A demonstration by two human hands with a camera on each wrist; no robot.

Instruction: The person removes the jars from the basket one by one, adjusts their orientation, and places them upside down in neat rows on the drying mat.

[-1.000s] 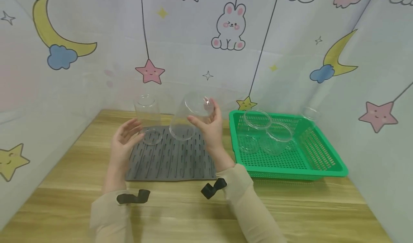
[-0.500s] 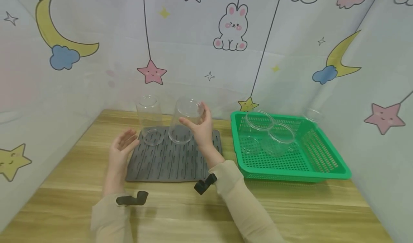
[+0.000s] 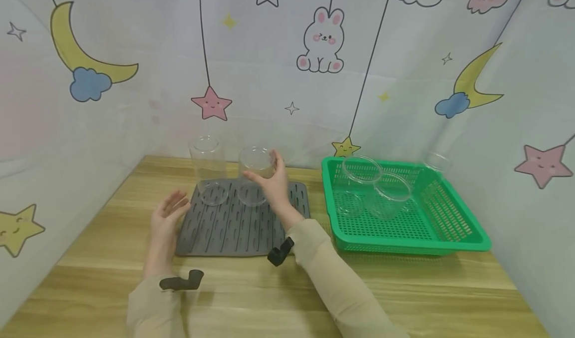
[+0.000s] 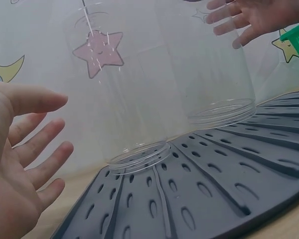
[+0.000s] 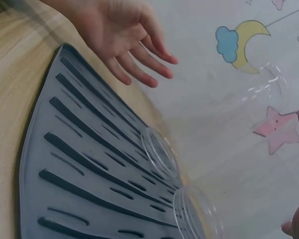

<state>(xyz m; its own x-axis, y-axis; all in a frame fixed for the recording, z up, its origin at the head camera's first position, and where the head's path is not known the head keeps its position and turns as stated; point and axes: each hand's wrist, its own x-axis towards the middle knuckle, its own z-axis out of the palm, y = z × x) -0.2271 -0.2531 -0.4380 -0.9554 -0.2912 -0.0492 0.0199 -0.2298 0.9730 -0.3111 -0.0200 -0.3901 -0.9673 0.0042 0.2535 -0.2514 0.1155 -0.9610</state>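
Two tall clear cups stand mouth down on a grey ridged drying mat (image 3: 233, 233). My right hand (image 3: 275, 188) holds the right-hand cup (image 3: 252, 190) near its upturned base, thumb in front and fingers on its right side. In the left wrist view that cup's wide rim (image 4: 224, 113) sits flat on the mat. The other cup (image 3: 207, 166) stands just left of it, apart from both hands. My left hand (image 3: 167, 215) hovers by the mat's left edge, holding nothing, its fingers relaxed and spread (image 4: 45, 144).
A green plastic basket (image 3: 409, 243) stands on the right of the wooden table (image 3: 242, 298). Inside it are several clear cups (image 3: 391, 193), mouths up and leaning. A white cloth printed with cartoons (image 3: 269, 58) hangs close behind the mat.
My right hand has brought its cup left and down, from tilted above the mat to upright on it. The left hand has drawn slightly away from the left cup.
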